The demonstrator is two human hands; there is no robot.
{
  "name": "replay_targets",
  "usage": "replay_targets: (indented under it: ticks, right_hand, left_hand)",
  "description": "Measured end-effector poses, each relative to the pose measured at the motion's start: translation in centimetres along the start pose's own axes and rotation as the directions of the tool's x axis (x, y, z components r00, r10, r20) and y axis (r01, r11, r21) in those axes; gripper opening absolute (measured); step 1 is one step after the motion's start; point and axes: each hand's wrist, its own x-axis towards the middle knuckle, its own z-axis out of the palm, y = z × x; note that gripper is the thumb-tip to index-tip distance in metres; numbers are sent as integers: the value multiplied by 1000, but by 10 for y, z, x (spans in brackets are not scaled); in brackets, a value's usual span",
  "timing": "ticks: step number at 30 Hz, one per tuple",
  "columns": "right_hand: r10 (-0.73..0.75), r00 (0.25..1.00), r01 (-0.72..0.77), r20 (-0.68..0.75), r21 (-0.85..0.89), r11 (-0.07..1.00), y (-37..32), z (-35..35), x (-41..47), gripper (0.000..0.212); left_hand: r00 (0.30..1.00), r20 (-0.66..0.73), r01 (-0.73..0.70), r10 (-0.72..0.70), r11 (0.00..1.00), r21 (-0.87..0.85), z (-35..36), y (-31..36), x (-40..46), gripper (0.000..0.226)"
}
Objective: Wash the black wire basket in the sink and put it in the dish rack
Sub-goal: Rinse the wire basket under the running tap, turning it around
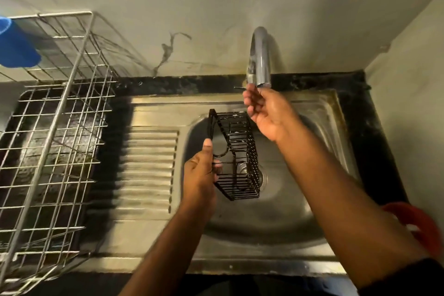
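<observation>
The black wire basket [236, 156] hangs over the steel sink bowl [283, 211], tilted with its open side facing right. My left hand [201, 173] grips its left edge, thumb up along the rim. My right hand [266, 113] is raised just under the spout of the grey faucet [259, 55], fingers loosely bent, holding nothing that I can make out. No water stream is visible. The wire dish rack [55, 127] stands at the left on the dark counter.
A ribbed steel drainboard [149, 168] lies between the sink bowl and the rack. A blue object [14, 43] sits at the rack's far left top. Something red [415, 226] shows at the right beside my forearm. A pale wall rises behind the faucet.
</observation>
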Motion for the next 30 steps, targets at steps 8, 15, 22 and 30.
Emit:
replay_targets:
  ticks: [8,15,22,30]
  right_hand:
    - [112,993,-114,49,38,993,-14,5,16,28]
    - [-26,993,64,114,-344,937,-16,-10,-13,30]
    - [-402,798,578,450,-761,296,14,-32,-47,32]
    - [-497,804,525,328,-782,334,27,-44,-46,27]
  left_hand:
    - [993,115,-4,-13,990,143,25,17,2,46]
    - [988,143,45,-62,992,116,39,23,6,44]
    - [981,191,20,-29,998,51,45,24,10,43]
    - [982,181,56,-55,998,0,38,14,18,42]
